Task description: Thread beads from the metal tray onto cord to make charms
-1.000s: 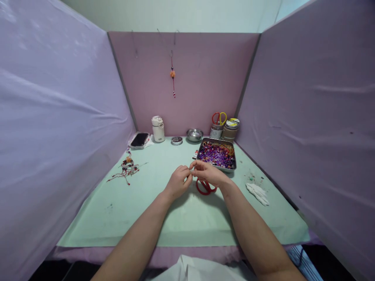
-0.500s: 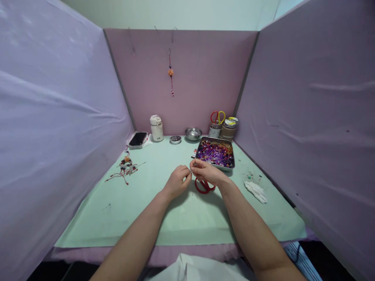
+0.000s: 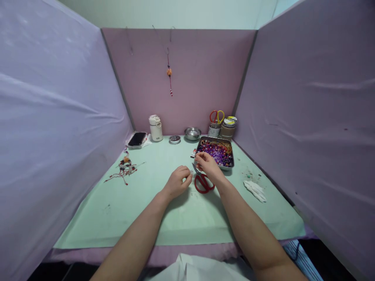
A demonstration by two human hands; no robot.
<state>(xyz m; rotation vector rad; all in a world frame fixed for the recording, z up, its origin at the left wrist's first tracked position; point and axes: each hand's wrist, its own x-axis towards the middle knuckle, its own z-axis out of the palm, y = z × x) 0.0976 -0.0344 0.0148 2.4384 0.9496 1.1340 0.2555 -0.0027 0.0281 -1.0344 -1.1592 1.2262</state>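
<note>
My left hand [image 3: 178, 181] is closed in a pinch over the middle of the table, with something tiny and pale at its fingertips that I cannot make out. To its right and higher, my right hand [image 3: 206, 164] has thumb and forefinger pressed together beside the metal tray of beads [image 3: 227, 168]. Whatever the right fingers hold, if anything, is too small to name. Red-handled scissors [image 3: 202, 183] lie on the table just below the right hand, their blades pointing up and left.
At left lie beaded cords [image 3: 126, 167] and a phone [image 3: 137, 139]. Along the back stand a white bottle [image 3: 156, 128], a small round tin [image 3: 175, 139], a steel bowl [image 3: 192, 134] and jars [image 3: 228, 128]. White gloves [image 3: 254, 191] rest at right. A beaded pendant [image 3: 169, 72] hangs on the back panel.
My right hand has drawn away from the left, moving up and right toward the tray, which uncovers the scissors' blades. My left hand has stayed nearly in place.
</note>
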